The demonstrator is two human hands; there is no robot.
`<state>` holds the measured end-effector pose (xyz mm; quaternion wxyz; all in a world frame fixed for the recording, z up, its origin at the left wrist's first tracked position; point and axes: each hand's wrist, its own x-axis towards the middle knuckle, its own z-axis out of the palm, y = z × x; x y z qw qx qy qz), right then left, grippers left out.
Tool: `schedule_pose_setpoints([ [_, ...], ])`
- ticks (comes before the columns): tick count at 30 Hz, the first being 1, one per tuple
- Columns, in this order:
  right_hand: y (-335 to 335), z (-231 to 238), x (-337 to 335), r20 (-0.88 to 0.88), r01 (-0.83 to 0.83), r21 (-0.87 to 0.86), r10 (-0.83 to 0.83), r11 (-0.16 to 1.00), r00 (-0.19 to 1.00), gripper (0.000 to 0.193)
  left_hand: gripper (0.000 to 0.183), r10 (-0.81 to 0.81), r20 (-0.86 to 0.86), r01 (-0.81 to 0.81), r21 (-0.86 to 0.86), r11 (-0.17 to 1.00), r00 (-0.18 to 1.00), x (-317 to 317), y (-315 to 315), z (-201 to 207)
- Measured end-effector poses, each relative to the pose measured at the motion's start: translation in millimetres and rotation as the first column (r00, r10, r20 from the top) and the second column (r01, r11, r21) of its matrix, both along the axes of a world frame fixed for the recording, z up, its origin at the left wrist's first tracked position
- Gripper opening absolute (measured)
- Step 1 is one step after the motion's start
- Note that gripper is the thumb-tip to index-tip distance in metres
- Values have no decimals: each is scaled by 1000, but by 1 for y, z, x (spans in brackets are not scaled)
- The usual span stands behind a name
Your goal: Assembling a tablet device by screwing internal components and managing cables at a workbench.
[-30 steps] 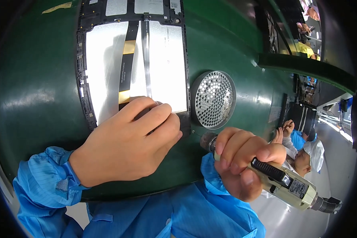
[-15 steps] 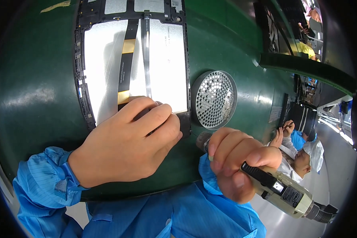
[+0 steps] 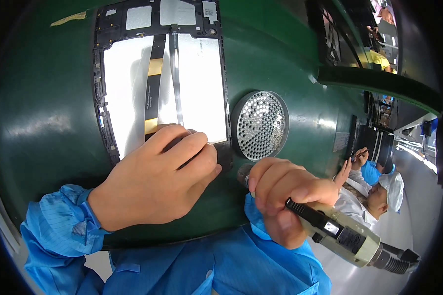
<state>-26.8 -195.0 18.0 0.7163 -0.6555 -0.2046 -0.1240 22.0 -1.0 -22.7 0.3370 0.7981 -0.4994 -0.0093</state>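
An opened tablet housing (image 3: 202, 88) with a black frame and bright silver inside lies on the green work surface. Along it run a black flex cable (image 3: 153, 96) with gold patches and a narrower grey ribbon cable (image 3: 176, 73). My left hand (image 3: 162, 177) rests over the housing's near end, fingers curled together; whatever they press or pinch is hidden beneath them. My right hand (image 3: 290, 196) is wrapped around a beige electric screwdriver (image 3: 347, 241) with a black lever. The tool's metal nose points left, close to the near right corner of the housing.
A round metal tray (image 3: 262, 125) with many holes, several holding small screws, stands right of the housing. A yellowish strip (image 3: 69, 19) lies at the far left. A dark green rail (image 3: 379, 83) crosses the right side. Beyond it sits a co-worker in a white cap (image 3: 392, 187).
The housing has shifted slightly left and toward me, turning a little. My left hand moved slightly with it. My right hand and the screwdriver moved a little left.
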Motion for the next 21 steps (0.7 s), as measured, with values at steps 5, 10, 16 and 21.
schedule_pose_setpoints([
  [5,4,-2,-1,-11,63,54,-63,997,998,30,17,24,-1,-24,-56,998,1000,-2,-1,-2],
  [10,-1,-4,1,-9,18,29,-18,999,1000,32,20,-16,49,17,-27,999,999,1,1,-1],
  [16,-12,12,-4,-38,57,77,-54,995,998,38,21,-33,63,34,-14,999,997,1,2,1],
  [21,-30,17,-2,-91,209,55,-204,976,975,37,22,-32,69,34,-19,999,997,-1,5,-1],
])
